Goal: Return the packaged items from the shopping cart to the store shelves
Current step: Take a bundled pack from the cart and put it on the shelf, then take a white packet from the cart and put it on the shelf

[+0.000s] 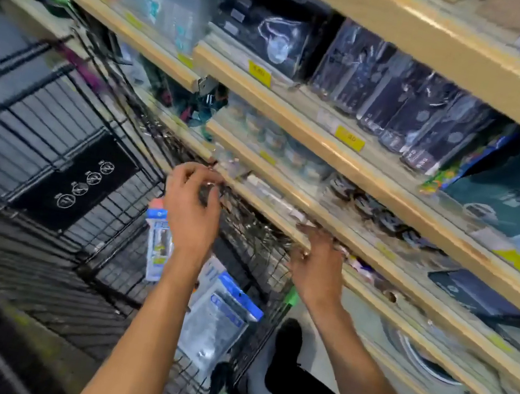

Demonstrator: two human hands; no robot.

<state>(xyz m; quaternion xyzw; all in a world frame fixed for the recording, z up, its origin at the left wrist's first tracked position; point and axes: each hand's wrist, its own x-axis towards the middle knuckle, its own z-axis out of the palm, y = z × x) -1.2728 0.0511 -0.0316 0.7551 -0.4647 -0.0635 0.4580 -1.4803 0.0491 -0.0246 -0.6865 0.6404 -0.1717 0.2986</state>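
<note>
Head | hands: left (192, 209), right (316, 264) at shelf edge (283, 216), grip unclear | labels unreadable

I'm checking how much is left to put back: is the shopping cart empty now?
No, the shopping cart holds at least two packages: a blue-topped clear package and a smaller carded package lie on its wire floor below the hands.

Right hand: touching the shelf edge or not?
Touching. In the head view the right hand has its fingers over the front lip of the wooden shelf, no gap showing. Whether it also holds a package is too blurred.
</note>
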